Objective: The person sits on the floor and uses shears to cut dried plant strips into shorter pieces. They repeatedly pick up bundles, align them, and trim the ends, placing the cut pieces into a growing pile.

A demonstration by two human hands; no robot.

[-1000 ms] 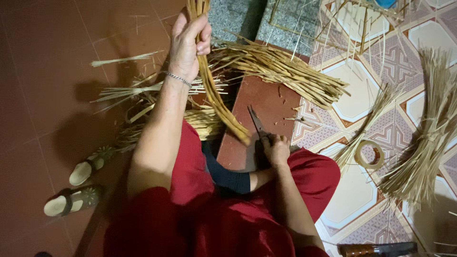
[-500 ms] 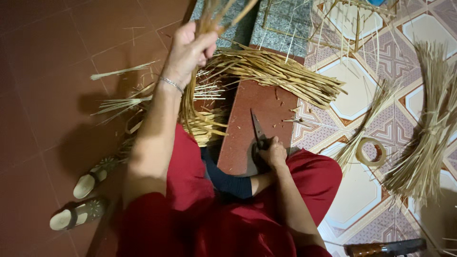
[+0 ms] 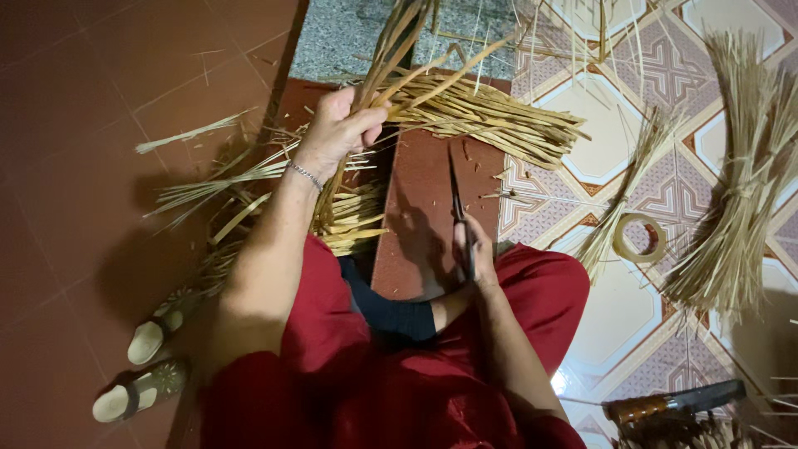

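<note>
My left hand [image 3: 341, 129] is closed around a bundle of long dry straw strips [image 3: 391, 58], gripping it about mid-length; the lower ends hang down onto a heap of cut straw pieces [image 3: 353, 220] by my knee. My right hand [image 3: 472, 248] rests on my red-trousered leg and holds a pair of dark scissors [image 3: 457, 204], blades pointing away from me over a dark red board [image 3: 420, 224]. A thick sheaf of straw [image 3: 490, 120] lies across the far end of the board.
Loose straw [image 3: 208, 179] is spread on the red floor at left. A pair of sandals [image 3: 145, 366] lies at lower left. On the patterned tiles at right are a roll of tape [image 3: 638, 239], a large straw bundle [image 3: 740, 191] and a wooden-handled knife [image 3: 673, 403].
My left hand has drawn the straw bundle down and towards me, swinging its lower ends to the left of the board. My right hand has stayed put with the scissors.
</note>
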